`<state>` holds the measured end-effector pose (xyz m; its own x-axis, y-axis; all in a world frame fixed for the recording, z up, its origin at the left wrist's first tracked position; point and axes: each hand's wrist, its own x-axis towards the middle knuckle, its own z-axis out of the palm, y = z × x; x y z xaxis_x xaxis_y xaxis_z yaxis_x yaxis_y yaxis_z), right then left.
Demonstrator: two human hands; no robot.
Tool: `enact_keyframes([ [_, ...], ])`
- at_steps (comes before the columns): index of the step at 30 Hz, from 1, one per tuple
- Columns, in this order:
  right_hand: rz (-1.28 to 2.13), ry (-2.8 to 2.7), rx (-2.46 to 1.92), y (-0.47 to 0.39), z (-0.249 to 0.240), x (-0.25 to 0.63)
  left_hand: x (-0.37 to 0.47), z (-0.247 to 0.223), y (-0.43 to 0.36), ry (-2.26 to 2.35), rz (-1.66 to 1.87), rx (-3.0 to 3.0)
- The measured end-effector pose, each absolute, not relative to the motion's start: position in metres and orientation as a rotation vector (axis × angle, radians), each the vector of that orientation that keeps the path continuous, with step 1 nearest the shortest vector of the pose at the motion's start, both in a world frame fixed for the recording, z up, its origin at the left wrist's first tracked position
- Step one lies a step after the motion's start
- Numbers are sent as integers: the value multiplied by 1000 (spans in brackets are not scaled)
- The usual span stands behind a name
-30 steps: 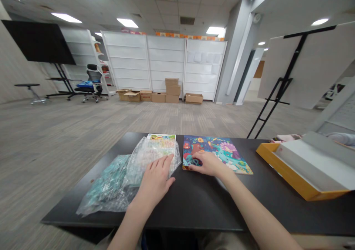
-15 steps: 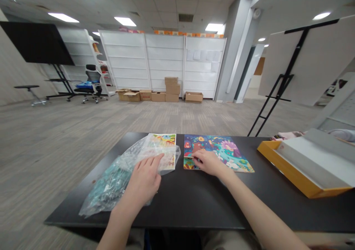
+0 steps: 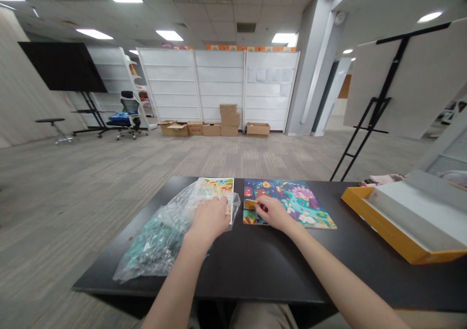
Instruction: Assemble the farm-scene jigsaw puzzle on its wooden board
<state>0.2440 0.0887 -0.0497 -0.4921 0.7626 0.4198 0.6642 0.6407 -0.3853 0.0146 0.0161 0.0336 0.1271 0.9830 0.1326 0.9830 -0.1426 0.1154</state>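
A colourful picture board (image 3: pixel 302 205) lies flat on the black table, with rabbits and trees on it. Over its left part my right hand (image 3: pixel 272 212) pinches a small yellowish piece (image 3: pixel 250 204), tilted up from the board. To the left, my left hand (image 3: pixel 213 214) rests over a clear plastic bag and a picture sheet (image 3: pixel 219 184); its fingers are curled, and whether they grip anything is hidden. The bag (image 3: pixel 151 244) holds teal and silvery contents and covers part of the sheet.
At the table's right lies an open yellow box (image 3: pixel 386 227) with a white inside. Pinkish cloth (image 3: pixel 385 179) sits behind it. Beyond the black table (image 3: pixel 251 270) are cardboard boxes (image 3: pixel 229 119), a chair (image 3: pixel 127 117) and a black stand (image 3: pixel 372 112).
My left hand has moved right and forward, its fingers now more curled. The piece in my right hand has tilted so that its yellowish face shows. The view has shifted slightly.
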Motion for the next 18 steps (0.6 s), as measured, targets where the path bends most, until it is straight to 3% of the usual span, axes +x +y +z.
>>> enact_keyframes([
  [8, 212, -2421, -991, 90, -55, 239, 7, 9, 10, -2204, -615, -2318],
  [18, 87, -2463, -959, 96, -68, 239, 5, 16, 8, -2384, -838, -2200],
])
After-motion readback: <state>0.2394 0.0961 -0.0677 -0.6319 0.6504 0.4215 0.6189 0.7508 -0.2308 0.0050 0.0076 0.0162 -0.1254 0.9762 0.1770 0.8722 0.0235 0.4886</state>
